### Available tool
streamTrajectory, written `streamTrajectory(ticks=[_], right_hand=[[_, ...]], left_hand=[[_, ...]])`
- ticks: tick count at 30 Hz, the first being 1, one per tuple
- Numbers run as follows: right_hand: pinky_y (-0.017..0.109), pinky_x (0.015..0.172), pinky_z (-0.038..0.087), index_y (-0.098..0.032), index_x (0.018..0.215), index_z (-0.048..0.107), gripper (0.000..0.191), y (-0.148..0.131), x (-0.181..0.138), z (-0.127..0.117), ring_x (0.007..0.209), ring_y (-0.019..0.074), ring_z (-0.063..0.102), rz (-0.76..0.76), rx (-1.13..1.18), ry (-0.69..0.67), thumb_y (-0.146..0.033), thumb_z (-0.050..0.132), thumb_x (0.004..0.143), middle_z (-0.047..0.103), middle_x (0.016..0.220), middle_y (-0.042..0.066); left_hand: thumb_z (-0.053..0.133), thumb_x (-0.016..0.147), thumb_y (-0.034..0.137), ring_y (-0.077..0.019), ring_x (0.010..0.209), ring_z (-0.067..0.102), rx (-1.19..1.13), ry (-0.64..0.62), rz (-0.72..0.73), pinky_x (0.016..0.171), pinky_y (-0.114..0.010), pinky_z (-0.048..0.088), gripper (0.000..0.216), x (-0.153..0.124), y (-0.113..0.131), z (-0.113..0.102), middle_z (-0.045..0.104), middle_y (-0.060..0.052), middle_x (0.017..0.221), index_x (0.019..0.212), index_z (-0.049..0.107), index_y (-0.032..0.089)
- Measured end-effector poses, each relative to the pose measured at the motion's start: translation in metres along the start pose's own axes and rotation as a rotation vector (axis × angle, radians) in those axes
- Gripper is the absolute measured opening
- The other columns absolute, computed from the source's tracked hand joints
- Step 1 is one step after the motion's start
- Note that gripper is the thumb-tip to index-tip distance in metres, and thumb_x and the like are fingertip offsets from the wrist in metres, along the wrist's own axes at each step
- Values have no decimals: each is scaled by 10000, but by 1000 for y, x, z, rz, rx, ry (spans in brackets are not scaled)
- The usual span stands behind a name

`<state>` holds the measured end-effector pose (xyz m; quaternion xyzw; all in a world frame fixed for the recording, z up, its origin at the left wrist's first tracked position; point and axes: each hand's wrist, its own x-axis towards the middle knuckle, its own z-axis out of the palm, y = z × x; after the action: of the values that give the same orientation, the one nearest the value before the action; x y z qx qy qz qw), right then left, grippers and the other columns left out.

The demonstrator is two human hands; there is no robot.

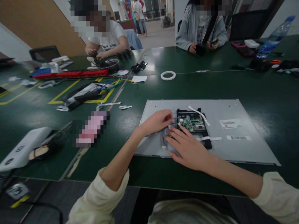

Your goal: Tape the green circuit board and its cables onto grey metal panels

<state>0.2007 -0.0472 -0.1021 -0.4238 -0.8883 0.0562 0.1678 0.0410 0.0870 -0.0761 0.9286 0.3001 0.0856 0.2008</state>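
- The left hand [161, 120] is held curled over the panel, its fingertips brought up to the grey cables [163, 140]; whether a cable is pinched cannot be told.
- The right hand [190, 151] is held palm down, fingers extended and slightly parted, the fingertips placed at the cables just beside the left hand.
- The green circuit board [192, 125] is seated in a black plastic bracket [207, 143], just beyond the right hand's fingers and to the right of the left hand.
- The grey metal panel [233, 146] is laid flat on the green table [149, 174], beneath both hands.
- A white tape strip [199, 115] is draped over the bracket's far right corner, beyond the right hand.
- A barcode label [238, 137] is seen on the panel, right of both hands.
- A white tape roll [163, 76] is set well beyond the hands.
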Motion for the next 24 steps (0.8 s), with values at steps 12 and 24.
streamTrajectory(ticks=[12,24], right_hand=[[457,1137,141,-126,1331,459,497,-1,0,0,1345,241,267,-7,1,6,-387,413,909,412,1391,135],[452,1137,128,-131,1320,471,490,-1,0,-1,1335,242,282,-3,-8,-11,-390,406,910,410,1389,137]], left_hand=[[534,843,330,-190,943,483,36,-12,63,847,-309,393,202,-3,-18,-5,522,-62,983,967,533,170],[528,834,290,-191,956,477,-2,-11,84,874,-324,395,192,-4,-21,-3,510,-64,1001,991,531,178]])
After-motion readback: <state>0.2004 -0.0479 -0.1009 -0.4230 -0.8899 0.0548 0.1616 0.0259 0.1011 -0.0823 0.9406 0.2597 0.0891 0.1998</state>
